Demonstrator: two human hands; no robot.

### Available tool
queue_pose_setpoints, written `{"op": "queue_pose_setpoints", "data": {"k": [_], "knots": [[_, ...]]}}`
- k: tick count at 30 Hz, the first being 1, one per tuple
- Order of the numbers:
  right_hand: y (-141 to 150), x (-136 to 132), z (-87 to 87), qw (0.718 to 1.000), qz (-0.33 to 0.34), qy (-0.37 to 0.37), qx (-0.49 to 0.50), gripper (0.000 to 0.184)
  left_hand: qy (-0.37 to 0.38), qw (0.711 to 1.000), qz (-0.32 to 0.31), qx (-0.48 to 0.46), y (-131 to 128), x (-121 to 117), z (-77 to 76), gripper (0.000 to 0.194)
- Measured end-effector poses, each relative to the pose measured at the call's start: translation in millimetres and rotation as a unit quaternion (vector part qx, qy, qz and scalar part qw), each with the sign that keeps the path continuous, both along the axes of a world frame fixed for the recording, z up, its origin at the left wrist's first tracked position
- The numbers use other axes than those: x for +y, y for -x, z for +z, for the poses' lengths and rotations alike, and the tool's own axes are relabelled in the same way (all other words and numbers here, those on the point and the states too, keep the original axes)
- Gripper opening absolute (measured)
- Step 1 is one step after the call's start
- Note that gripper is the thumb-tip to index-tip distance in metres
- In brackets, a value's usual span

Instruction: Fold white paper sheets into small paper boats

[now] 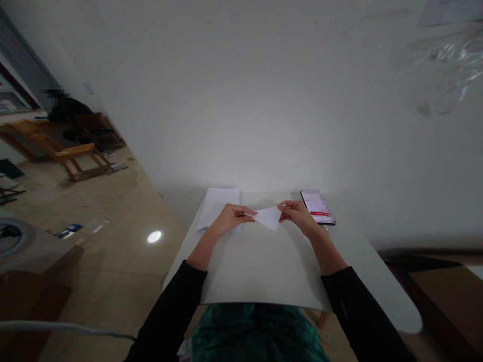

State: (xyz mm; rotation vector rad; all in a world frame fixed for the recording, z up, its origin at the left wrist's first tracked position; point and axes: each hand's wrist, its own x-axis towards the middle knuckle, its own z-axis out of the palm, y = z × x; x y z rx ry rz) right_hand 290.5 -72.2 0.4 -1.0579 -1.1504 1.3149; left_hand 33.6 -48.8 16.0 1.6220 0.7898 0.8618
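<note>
Head view, looking forward and down over a long white table (pixel 372 266). I see both forearms, in long black sleeves, reaching forward and angling inward so that the hands meet near the middle of the table. The person's left hand (pixel 234 217) is partly closed, its fingers gripping the left end of a small white folded paper triangle (pixel 268 218). The right hand (pixel 298 215) is also partly closed, with bent fingers pinching the triangle's right edge. The triangle spans the short gap between the hands, with one point directed toward the person; from this view I cannot tell whether it touches the surface below. Beneath the forearms lies a large pale rectangular sheet of board or paper (pixel 264 269). Just beyond the left hand lies a small stack of white paper sheets (pixel 219 207). Just beyond the right hand lies a black-edged smartphone (pixel 317 207), its lit screen pixelated except for a red band. Below the table edge, a dark green garment (pixel 256 334) shows on the person's body. To the left, a light wooden chair (pixel 56 151) stands on a beige tiled floor (pixel 113 266).
</note>
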Motion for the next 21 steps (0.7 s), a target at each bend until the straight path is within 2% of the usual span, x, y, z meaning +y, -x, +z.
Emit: {"op": "queue_pose_setpoints", "data": {"k": [9,15,21], "knots": [[0.9,-0.2,2.5,1.0,-0.014,-0.007,-0.018,0.046,0.006,0.999,0.028,0.018,-1.7,-2.8,0.9,0.035],[5.3,-0.3,4.4,0.999,-0.028,-0.026,-0.036,0.046,0.009,0.998,0.045,0.033,-1.5,-4.4,3.7,0.028],[5.3,-0.3,4.7,0.997,-0.022,-0.053,-0.058,0.044,0.039,0.998,0.04,0.021,-0.6,-5.9,5.9,0.028]]}}
